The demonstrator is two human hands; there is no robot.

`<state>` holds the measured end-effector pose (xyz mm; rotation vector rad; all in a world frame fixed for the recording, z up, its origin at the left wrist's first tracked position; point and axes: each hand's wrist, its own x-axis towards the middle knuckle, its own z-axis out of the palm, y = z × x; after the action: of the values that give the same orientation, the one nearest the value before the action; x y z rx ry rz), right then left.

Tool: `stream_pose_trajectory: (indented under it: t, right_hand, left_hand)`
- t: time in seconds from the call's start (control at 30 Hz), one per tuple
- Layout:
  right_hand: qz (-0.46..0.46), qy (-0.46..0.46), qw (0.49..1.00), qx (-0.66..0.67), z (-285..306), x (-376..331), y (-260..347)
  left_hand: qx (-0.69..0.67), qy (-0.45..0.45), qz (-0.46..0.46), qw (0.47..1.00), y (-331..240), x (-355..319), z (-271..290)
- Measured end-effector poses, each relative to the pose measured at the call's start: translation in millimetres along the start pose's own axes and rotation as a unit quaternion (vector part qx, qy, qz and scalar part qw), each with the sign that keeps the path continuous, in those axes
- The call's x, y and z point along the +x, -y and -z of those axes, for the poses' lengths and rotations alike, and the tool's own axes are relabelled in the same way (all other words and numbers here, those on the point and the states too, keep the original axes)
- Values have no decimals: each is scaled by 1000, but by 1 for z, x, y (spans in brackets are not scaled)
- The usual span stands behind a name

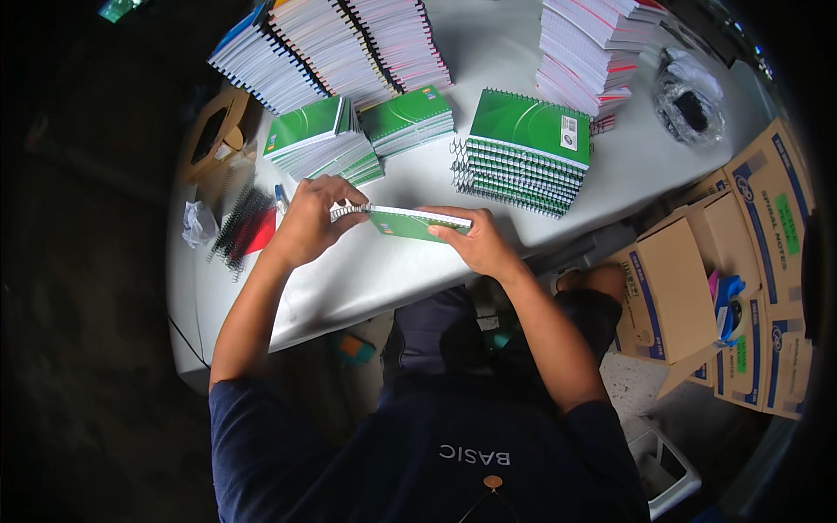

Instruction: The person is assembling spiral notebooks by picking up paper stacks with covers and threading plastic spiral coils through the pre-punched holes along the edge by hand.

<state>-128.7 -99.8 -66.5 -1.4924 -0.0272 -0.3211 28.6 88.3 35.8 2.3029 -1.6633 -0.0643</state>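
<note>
Above the near part of the table, my right hand (469, 238) grips a small green notebook (414, 226) at its right end, thumb on the cover. At the notebook's left end, my left hand (316, 218) pinches a light-coloured spiral wire coil (350, 210), which meets the notebook's upper left corner. How far the coil runs into the holes is too small to tell. Just beyond my hands lie two piles of green notebooks without coils, a left pile (327, 144) and a middle pile (407, 122). To their right stands a stack of coil-bound green notebooks (527, 144).
Tall stacks of bound books (349, 44) and red-edged books (593, 52) stand at the back. Dark coils (240, 227) lie on a red item at the left, beside crumpled plastic (200, 223). A plastic-wrapped roll (689, 100) sits far right; cardboard boxes (671, 288) stand below.
</note>
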Motion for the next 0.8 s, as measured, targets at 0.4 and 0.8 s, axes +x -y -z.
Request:
stream_pose_trajectory:
  t: [0.4, 0.8]
  right_hand:
    - [77, -51, 991, -99, -11, -18, 0]
    - [176, -71, 977, -93, -20, -45, -8]
  left_hand:
    - [232, -181, 8, 956, -24, -27, -78]
    - [214, -108, -122, 963, -54, -91, -129]
